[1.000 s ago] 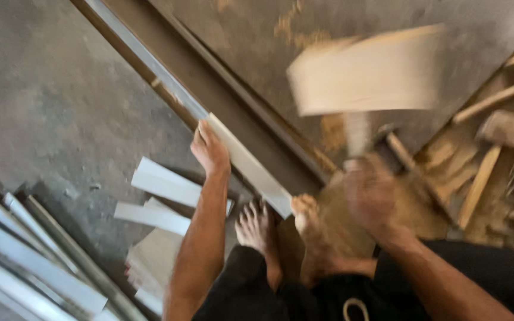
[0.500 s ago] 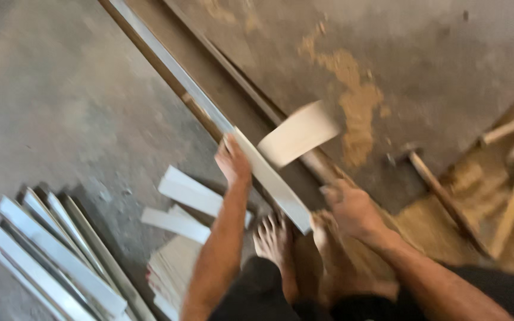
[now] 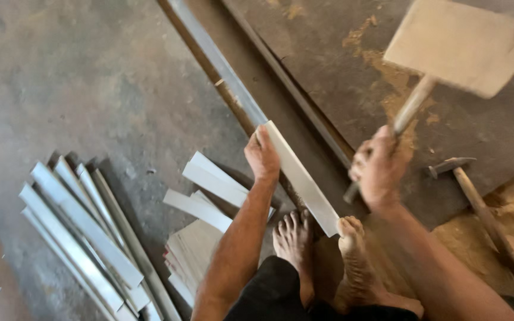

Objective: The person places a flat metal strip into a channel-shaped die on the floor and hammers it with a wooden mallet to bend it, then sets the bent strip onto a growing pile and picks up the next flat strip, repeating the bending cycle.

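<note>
Wooden mallet [image 3: 462, 44], raised high at upper right, handle gripped by right hand [image 3: 379, 172] with fingers wrapped tight. Long pale strip [image 3: 301, 178] lying slanted on the floor [image 3: 60, 77] along a metal rail [image 3: 221, 65], near end against 2 bare feet [image 3: 322, 249]. Left hand [image 3: 262, 156] pressing on strip's top, fingers curled over its edge. Stacked pale strips [image 3: 78, 238] at left; claw hammer [image 3: 477, 202] lying at right.

A pale, smooth wooden strip [image 3: 301, 178] lies on a long dull grey metal rail [image 3: 221, 65]. The big-headed pale wooden mallet [image 3: 462, 44] looks matt. Rough, dusty concrete floor [image 3: 60, 89] surrounds them.
</note>
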